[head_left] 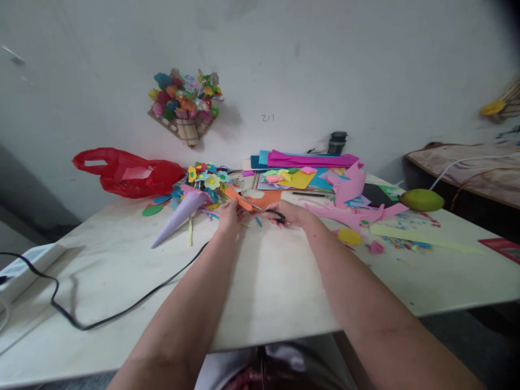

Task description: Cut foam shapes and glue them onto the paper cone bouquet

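Near the middle of the white table, my left hand (229, 213) is closed on a small strip of orange paper (239, 198). My right hand (290, 213) grips a pair of scissors (275, 215) by the black handles. Their blades point left and meet the orange strip; whether they are parted I cannot tell. Behind the hands lies a larger orange sheet (268, 199) with curved cut edges. Left of my left hand, a lilac paper cone (181, 216) lies beside a bunch of colourful paper flowers (209, 179).
A red plastic bag (138, 172) sits at the back left. Stacked coloured sheets (312, 159) line the wall, with pink scraps (349, 189) and a green-yellow fruit (422, 200) to the right. A black cable (117, 316) runs from a white power strip (34, 265).
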Demonstrator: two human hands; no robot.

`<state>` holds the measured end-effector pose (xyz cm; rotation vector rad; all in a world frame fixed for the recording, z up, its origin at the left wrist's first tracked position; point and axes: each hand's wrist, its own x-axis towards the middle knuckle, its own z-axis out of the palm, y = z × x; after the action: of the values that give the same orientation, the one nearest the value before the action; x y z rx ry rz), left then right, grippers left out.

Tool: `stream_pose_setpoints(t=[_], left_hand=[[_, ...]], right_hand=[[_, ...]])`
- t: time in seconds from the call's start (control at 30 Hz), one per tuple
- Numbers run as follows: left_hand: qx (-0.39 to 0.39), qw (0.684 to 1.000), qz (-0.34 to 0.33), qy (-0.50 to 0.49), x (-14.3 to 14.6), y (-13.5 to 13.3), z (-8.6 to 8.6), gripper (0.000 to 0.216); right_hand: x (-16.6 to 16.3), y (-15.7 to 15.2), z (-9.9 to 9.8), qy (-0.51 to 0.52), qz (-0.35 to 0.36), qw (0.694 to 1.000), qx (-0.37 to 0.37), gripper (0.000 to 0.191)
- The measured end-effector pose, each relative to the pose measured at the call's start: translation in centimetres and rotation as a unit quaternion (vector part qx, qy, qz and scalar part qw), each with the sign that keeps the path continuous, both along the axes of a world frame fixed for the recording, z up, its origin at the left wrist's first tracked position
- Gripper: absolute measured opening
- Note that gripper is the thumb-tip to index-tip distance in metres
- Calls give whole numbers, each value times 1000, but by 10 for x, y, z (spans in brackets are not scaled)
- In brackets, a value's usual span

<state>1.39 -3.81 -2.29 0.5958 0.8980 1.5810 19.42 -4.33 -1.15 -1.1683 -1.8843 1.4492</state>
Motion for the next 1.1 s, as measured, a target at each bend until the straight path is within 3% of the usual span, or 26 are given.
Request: stream_pose_setpoints(t=[0.73, 1.1], left_hand=[[3, 1000, -14, -20, -6, 4, -1, 9], [-55, 997, -25, -39, -5, 1, 6, 14]], right_hand=[[3, 0, 1, -42, 34, 998, -11, 23], [2, 2, -3, -25, 35, 999, -23, 26]])
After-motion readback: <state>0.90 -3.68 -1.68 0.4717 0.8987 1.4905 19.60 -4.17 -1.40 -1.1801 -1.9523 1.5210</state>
